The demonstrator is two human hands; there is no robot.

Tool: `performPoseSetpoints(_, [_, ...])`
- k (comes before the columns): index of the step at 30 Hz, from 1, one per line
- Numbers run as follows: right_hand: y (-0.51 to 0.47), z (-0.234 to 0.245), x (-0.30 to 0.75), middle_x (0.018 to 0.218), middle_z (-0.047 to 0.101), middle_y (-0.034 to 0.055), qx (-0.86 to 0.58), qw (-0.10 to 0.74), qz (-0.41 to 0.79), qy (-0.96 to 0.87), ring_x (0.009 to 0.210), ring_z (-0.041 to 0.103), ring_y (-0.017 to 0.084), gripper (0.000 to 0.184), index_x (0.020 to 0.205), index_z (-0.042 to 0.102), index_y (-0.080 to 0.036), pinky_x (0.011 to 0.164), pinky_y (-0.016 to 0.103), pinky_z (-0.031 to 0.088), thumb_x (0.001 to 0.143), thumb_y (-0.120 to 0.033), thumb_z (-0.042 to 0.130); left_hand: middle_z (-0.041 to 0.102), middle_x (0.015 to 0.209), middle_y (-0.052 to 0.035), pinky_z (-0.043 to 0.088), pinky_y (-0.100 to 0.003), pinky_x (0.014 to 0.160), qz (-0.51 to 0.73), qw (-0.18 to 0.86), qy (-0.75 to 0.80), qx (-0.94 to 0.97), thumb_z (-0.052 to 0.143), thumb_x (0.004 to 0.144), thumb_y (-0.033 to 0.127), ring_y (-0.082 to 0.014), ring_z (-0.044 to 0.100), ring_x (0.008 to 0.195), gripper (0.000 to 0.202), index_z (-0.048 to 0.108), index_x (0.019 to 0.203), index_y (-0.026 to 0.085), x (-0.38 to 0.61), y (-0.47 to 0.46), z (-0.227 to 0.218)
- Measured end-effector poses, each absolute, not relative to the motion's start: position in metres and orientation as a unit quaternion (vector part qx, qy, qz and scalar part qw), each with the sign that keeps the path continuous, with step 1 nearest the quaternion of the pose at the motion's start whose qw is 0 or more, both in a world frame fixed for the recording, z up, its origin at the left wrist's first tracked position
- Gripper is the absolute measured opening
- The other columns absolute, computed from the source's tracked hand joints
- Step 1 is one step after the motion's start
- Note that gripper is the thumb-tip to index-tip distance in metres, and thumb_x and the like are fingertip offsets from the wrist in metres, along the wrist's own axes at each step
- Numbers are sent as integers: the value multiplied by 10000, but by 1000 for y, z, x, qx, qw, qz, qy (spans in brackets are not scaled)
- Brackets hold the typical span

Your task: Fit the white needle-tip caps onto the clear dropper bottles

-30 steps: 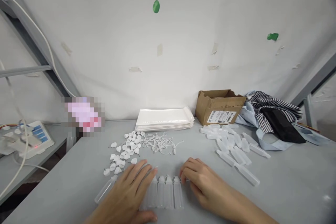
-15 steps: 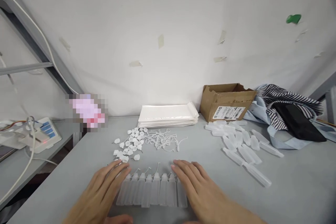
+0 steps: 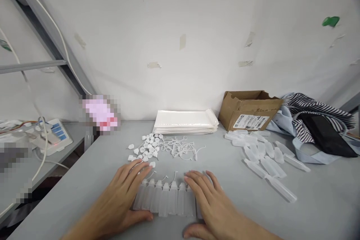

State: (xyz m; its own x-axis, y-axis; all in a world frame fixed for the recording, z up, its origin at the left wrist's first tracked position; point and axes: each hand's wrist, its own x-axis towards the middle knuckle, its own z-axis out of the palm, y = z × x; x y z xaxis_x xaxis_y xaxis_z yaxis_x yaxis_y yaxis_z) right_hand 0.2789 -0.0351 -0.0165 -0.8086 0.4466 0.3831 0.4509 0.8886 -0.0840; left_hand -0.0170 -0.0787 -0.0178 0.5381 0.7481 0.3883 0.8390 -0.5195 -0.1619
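Just now slid inward against both ends of the row of dropper bottles [image 3: 165, 200], lying on the grey table [image 3: 309, 213] near its front edge: left hand [image 3: 123, 195] and right hand [image 3: 209, 204], flat, open, clasping nothing. Row tighter, straighter.

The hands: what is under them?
A row of small clear bottles lies flat on the table, flanked by the left hand and right hand; both hands cover the row's outer ends.

Translucent bottles [image 3: 165, 202] side by side, flat
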Motion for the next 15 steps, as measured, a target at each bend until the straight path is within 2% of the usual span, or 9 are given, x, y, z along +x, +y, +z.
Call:
performPoseSetpoints(5, [-34,-21,276,1225,618,241,-224,216,-33,-950,1111,594,381,786,1286,461,-37,831,580,517,847,-688,425,581,1272,-174,250,-505,1026,-160,173,-433,-870,542,714,760,-371,440,1222,888,439,1316,115,4,-76,-18])
performPoseSetpoints(10, [-32,-27,275,1228,619,235,-217,219,-52,-950,1121,587,374,782,1291,462,-53,851,571,509,844,-693,420,613,1228,-180,262,-496,1016,-179,193,-425,-866,501,752,753,-359,470,1195,840,470,1283,104,14,-71,-21])
performPoseSetpoints(15, [-32,-21,274,1273,585,234,-225,188,-5,-956,1170,543,382,762,1313,457,-63,896,617,463,848,-666,447,619,1223,-168,285,-481,1016,-173,197,-424,-867,509,760,740,-348,476,1199,811,485,1282,120,13,-69,-23])
